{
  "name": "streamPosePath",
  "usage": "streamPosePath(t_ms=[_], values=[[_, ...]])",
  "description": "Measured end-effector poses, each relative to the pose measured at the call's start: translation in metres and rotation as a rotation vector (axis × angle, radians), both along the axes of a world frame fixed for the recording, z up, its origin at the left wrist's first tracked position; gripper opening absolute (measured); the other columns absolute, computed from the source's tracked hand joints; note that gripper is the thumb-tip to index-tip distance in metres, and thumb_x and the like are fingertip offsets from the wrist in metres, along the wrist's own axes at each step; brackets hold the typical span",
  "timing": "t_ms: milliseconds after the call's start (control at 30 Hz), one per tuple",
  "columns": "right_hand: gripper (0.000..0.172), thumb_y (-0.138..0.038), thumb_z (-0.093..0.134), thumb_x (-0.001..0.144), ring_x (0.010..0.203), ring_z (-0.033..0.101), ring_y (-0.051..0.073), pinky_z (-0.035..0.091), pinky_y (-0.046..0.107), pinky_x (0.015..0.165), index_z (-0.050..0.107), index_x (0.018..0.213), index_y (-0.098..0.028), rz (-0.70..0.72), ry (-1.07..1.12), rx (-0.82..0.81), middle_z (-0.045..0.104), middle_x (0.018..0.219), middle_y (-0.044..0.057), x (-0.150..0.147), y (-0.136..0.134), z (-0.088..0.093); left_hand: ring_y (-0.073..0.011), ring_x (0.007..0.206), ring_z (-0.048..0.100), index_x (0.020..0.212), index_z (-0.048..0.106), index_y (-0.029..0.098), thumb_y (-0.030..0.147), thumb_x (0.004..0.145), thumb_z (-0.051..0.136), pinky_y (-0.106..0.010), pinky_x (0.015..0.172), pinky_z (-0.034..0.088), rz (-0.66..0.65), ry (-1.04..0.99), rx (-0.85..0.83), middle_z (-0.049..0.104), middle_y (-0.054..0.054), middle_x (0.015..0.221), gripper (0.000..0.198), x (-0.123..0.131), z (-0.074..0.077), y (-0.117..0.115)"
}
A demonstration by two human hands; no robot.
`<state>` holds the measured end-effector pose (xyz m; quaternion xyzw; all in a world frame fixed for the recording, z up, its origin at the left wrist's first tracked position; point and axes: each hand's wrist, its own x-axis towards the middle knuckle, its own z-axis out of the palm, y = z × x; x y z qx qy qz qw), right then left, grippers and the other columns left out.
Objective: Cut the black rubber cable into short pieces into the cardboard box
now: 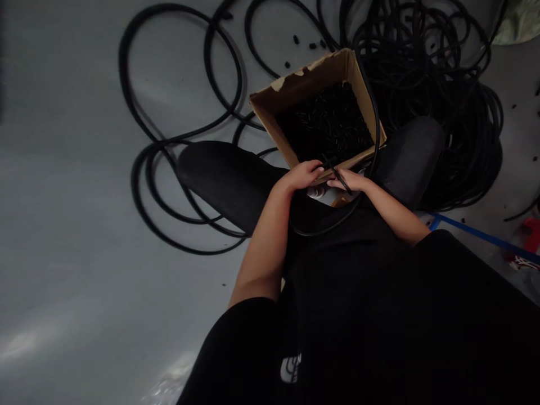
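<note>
Right hand [348, 180]: thumb and fingers pinching a short black tube piece [341, 181], long axis diagonal, one end toward the box, other end toward the lap. Left hand [301, 175]: fingers pressed together and curled, tips right by a thin black piece [329, 163]; can't tell if it's held. Both hands sit at the near edge of an open brown cardboard box [304, 93], which is full of short black pieces [324, 126].

In the way: a long black corrugated cable [374, 129] runs over the box's right wall, passes just beyond the right hand and loops across the lap. The box stands between black-clad knees [221, 177].

Further out on the grey floor [84, 185]: big loose black cable loops [242, 73] left of the box, a dense black cable heap [464, 140] to the right, small black bits [296, 39] past the far corner. Blue tape strip [485, 236] and a red object [531, 233] at right edge.
</note>
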<state>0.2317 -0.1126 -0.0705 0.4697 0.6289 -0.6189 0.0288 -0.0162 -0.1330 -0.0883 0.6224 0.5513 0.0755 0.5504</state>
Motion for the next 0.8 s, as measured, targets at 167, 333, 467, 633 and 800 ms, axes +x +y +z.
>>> streamPosePath(t_ms=[167, 333, 467, 633, 800], values=[[0.040, -0.043, 0.097, 0.101, 0.093, 0.064, 0.025, 0.056, 0.035, 0.093, 0.065, 0.092, -0.023, 0.046, 0.002, -0.005, 0.065, 0.083, 0.001, -0.004, 0.001, 0.005, -0.0348, 0.126, 0.079, 0.135, 0.084, 0.015, 0.037, 0.116, 0.058, -0.046, 0.120, 0.061, 0.008, 0.126, 0.015, 0.087, -0.019, 0.136, 0.039, 0.008, -0.002, -0.001], [0.032, -0.040, 0.089, 0.106, 0.100, 0.070, 0.027, 0.055, 0.034, 0.098, 0.067, 0.093, -0.022, -0.030, -0.158, 0.050, 0.074, 0.091, 0.006, -0.004, 0.000, 0.005, -0.0380, 0.136, 0.080, 0.142, 0.084, 0.013, 0.034, 0.120, 0.054, -0.048, 0.125, 0.059, -0.005, 0.164, 0.015, 0.086, -0.023, 0.148, 0.042, 0.013, -0.007, 0.001], [0.029, -0.036, 0.076, 0.111, 0.099, 0.071, 0.027, 0.050, 0.031, 0.090, 0.068, 0.087, -0.021, -0.062, -0.226, 0.085, 0.070, 0.086, 0.005, -0.003, -0.001, 0.004, -0.0378, 0.134, 0.080, 0.134, 0.085, 0.015, 0.032, 0.120, 0.055, -0.048, 0.124, 0.059, 0.039, 0.184, 0.012, 0.087, -0.023, 0.143, 0.037, 0.014, -0.010, 0.005], [0.037, -0.032, 0.069, 0.107, 0.079, 0.063, 0.022, 0.043, 0.030, 0.073, 0.060, 0.073, -0.022, -0.078, -0.250, 0.068, 0.055, 0.067, 0.002, -0.003, -0.002, 0.000, -0.0366, 0.130, 0.081, 0.116, 0.085, 0.018, 0.032, 0.120, 0.060, -0.042, 0.117, 0.060, 0.058, 0.225, -0.057, 0.089, -0.022, 0.134, 0.029, 0.021, -0.016, 0.013], [0.038, -0.030, 0.071, 0.106, 0.062, 0.059, 0.021, 0.041, 0.030, 0.060, 0.058, 0.071, -0.024, -0.141, -0.297, -0.077, 0.059, 0.061, 0.004, -0.002, -0.002, -0.013, -0.0381, 0.130, 0.084, 0.122, 0.088, 0.016, 0.033, 0.120, 0.059, -0.042, 0.112, 0.062, 0.020, 0.293, -0.100, 0.091, -0.026, 0.135, 0.034, 0.029, -0.031, 0.019]])
